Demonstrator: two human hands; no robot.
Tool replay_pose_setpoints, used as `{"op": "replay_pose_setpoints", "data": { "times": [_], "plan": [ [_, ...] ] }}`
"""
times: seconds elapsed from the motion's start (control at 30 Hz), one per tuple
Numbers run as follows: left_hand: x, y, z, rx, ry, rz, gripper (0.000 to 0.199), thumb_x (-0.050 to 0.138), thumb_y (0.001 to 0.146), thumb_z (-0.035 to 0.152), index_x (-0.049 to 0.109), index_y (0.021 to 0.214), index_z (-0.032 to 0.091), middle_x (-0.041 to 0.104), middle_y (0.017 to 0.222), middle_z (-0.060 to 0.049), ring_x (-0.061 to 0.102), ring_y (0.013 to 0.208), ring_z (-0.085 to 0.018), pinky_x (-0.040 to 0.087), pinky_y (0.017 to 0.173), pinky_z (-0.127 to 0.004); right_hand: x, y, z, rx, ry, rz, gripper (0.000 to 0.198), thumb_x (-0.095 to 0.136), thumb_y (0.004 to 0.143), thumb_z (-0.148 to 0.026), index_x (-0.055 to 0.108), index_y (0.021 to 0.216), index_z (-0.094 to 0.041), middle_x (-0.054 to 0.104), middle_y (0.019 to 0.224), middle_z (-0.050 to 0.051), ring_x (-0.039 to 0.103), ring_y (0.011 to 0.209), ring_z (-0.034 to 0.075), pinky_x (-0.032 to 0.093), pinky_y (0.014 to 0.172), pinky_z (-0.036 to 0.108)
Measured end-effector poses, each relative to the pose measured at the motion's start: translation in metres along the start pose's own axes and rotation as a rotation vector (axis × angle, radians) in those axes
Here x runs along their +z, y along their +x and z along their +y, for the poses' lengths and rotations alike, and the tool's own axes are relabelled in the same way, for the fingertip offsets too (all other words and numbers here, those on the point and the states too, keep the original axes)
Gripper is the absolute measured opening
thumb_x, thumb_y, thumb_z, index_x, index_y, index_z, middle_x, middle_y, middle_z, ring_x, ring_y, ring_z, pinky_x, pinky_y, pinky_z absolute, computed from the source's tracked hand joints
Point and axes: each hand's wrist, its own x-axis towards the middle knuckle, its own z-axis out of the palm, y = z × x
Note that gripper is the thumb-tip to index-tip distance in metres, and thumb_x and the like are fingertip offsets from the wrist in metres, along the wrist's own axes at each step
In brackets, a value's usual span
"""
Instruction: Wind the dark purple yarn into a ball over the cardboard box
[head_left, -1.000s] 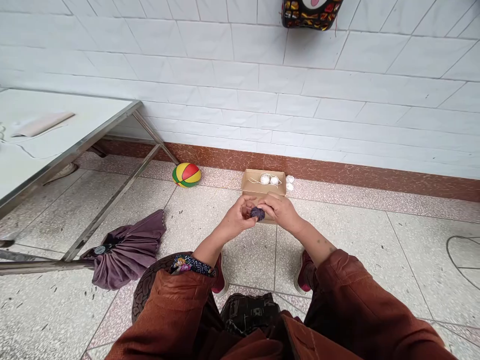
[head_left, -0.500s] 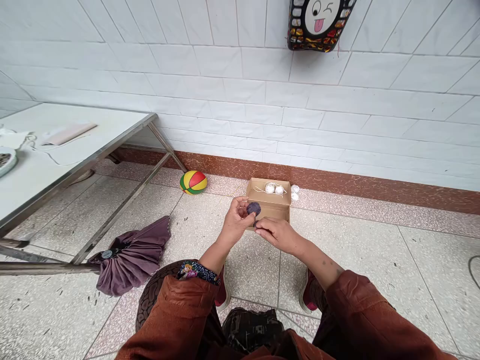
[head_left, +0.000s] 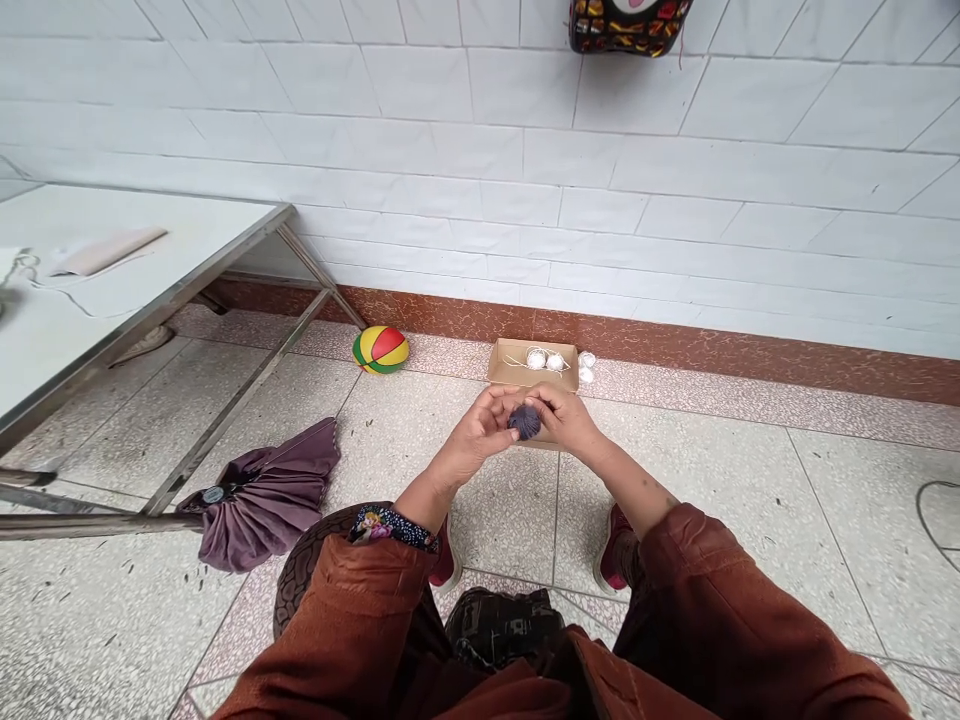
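Between my two hands is a small dark purple-grey ball of yarn [head_left: 525, 422], held above the floor in front of me. My left hand [head_left: 480, 425] grips its left side, thumb along the near edge. At its upper right, the fingers of my right hand [head_left: 562, 412] are pinched against the yarn; whether they hold a loose strand is too small to make out. Behind the hands sits an open cardboard box [head_left: 498, 364] with white yarn balls [head_left: 536, 358] and a loose white thread inside. My hands cover part of the box.
More white balls [head_left: 587, 362] lie right of the box. A striped ball [head_left: 381, 350] rests by the legs of a metal-framed table [head_left: 247, 225] on the left. A purple folded umbrella [head_left: 262, 490] lies below it. A black basket [head_left: 630, 32] hangs on the tiled wall.
My right hand has risen from below the yarn ball to its upper right side. The strand pulled down beneath the ball is no longer visible. The view has tilted down slightly.
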Motion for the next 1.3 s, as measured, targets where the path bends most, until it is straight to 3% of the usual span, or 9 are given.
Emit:
{"op": "replay_pose_setpoints", "data": {
  "times": [0.13, 0.3, 0.5, 0.67, 0.73, 0.9, 1.0, 1.13, 1.3],
  "plan": [
    [-0.007, 0.003, 0.003, 0.066, -0.007, 0.232, 0.054, 0.077, 0.077, 0.025, 0.052, 0.125, 0.024, 0.066, 0.100, -0.002, 0.062, 0.093, -0.015, 0.046, 0.089, -0.032, 0.013, -0.009, -0.005, 0.004, -0.044, -0.148, 0.017, 0.048, 0.102, -0.026, 0.064, 0.096, -0.021, 0.069, 0.088, 0.004, 0.064, 0.081, 0.019, 0.048, 0.075, 0.030],
    [-0.015, 0.005, 0.000, 0.042, 0.263, 0.452, 0.056, 0.075, 0.069, 0.016, 0.050, 0.119, 0.023, 0.059, 0.092, 0.002, 0.061, 0.080, -0.012, 0.046, 0.078, -0.028, 0.007, -0.017, -0.027, -0.149, 0.008, -0.289, 0.020, 0.049, 0.103, -0.031, 0.065, 0.096, -0.021, 0.070, 0.091, 0.004, 0.065, 0.081, 0.017, 0.049, 0.076, 0.029],
    [-0.009, 0.003, -0.009, 0.018, 0.490, 0.363, 0.064, 0.075, 0.064, 0.013, 0.051, 0.123, 0.021, 0.058, 0.090, 0.002, 0.060, 0.080, -0.013, 0.047, 0.078, -0.030, -0.016, -0.008, -0.033, -0.085, 0.114, -0.119, 0.018, 0.057, 0.098, -0.034, 0.068, 0.090, -0.022, 0.070, 0.084, 0.003, 0.064, 0.075, 0.017, 0.050, 0.072, 0.030],
    [0.002, -0.003, -0.003, -0.037, 0.319, 0.024, 0.062, 0.075, 0.071, 0.016, 0.050, 0.128, 0.025, 0.057, 0.098, 0.000, 0.059, 0.082, -0.013, 0.047, 0.079, -0.030, -0.017, 0.001, -0.016, -0.029, 0.093, 0.044, 0.015, 0.058, 0.096, -0.030, 0.067, 0.087, -0.021, 0.069, 0.083, 0.004, 0.063, 0.079, 0.019, 0.049, 0.075, 0.031],
    [0.004, -0.003, 0.001, -0.018, 0.195, -0.048, 0.061, 0.076, 0.075, 0.020, 0.049, 0.129, 0.026, 0.059, 0.099, -0.001, 0.060, 0.087, -0.014, 0.046, 0.081, -0.030, -0.010, 0.001, -0.009, 0.016, 0.087, 0.059, 0.015, 0.057, 0.096, -0.028, 0.065, 0.086, -0.021, 0.068, 0.083, 0.003, 0.062, 0.078, 0.018, 0.048, 0.074, 0.031],
    [0.002, 0.001, 0.003, 0.022, 0.062, 0.107, 0.060, 0.077, 0.078, 0.026, 0.048, 0.130, 0.025, 0.062, 0.102, -0.002, 0.061, 0.094, -0.015, 0.045, 0.087, -0.031, 0.008, -0.008, 0.001, 0.085, 0.021, -0.033, 0.015, 0.050, 0.097, -0.022, 0.063, 0.090, -0.020, 0.067, 0.081, 0.003, 0.061, 0.074, 0.018, 0.045, 0.069, 0.029],
    [-0.002, 0.004, 0.001, 0.041, 0.115, 0.267, 0.059, 0.077, 0.075, 0.024, 0.048, 0.127, 0.024, 0.060, 0.100, -0.001, 0.061, 0.092, -0.014, 0.046, 0.085, -0.029, 0.011, -0.015, -0.004, 0.021, 0.001, -0.133, 0.015, 0.050, 0.098, -0.024, 0.062, 0.090, -0.020, 0.067, 0.082, 0.003, 0.062, 0.076, 0.018, 0.046, 0.070, 0.028],
    [-0.006, 0.006, -0.003, 0.018, 0.251, 0.429, 0.061, 0.075, 0.069, 0.020, 0.047, 0.123, 0.024, 0.056, 0.096, 0.002, 0.058, 0.076, -0.010, 0.043, 0.070, -0.025, 0.007, -0.018, -0.017, -0.074, 0.043, -0.260, 0.019, 0.050, 0.101, -0.028, 0.063, 0.090, -0.020, 0.068, 0.082, 0.001, 0.062, 0.074, 0.015, 0.047, 0.071, 0.027],
    [-0.004, 0.007, -0.005, -0.015, 0.373, 0.466, 0.059, 0.073, 0.066, 0.018, 0.048, 0.119, 0.023, 0.055, 0.086, 0.005, 0.053, 0.065, -0.008, 0.039, 0.062, -0.023, -0.005, -0.015, -0.027, -0.123, 0.121, -0.301, 0.024, 0.051, 0.102, -0.033, 0.065, 0.088, -0.020, 0.069, 0.081, 0.002, 0.062, 0.072, 0.015, 0.049, 0.070, 0.027]
  ]
}}
